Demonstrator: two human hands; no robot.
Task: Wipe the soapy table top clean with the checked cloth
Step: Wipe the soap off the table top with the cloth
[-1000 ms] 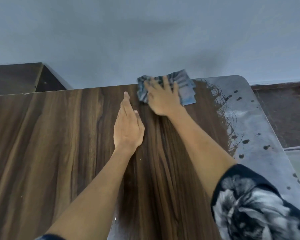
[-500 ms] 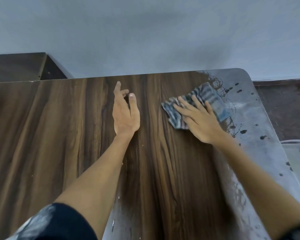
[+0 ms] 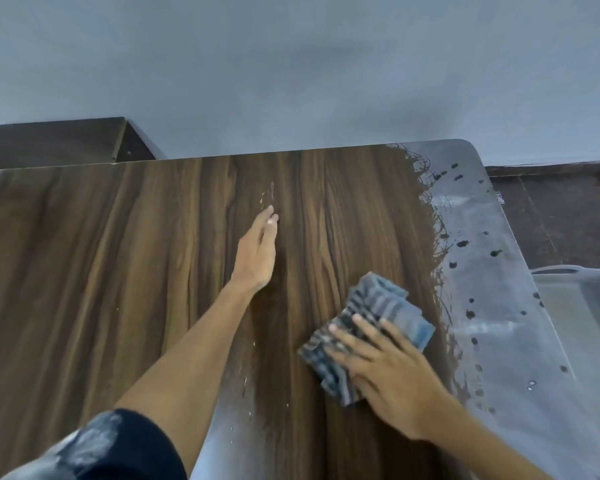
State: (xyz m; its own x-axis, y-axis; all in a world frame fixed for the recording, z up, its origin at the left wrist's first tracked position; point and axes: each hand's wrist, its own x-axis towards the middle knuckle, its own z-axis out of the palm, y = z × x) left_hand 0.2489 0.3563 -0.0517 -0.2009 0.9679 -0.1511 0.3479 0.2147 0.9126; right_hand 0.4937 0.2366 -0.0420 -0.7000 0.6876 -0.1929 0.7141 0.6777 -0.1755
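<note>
checked cloth (image 3: 378, 317): blue-grey, bunched, flat | table top (image 3: 153, 271): soapy right strip

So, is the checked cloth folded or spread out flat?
Folded. The cloth lies bunched in thick layers under the right hand, on the table.

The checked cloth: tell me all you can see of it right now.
The checked cloth is a folded pad of blue-grey fabric with darker stripes, slightly blurred. It lies flat on the table top, near the edge of the grey soapy film. The right hand presses on its near half with spread, straight fingers; its far corner shows uncovered.
</note>
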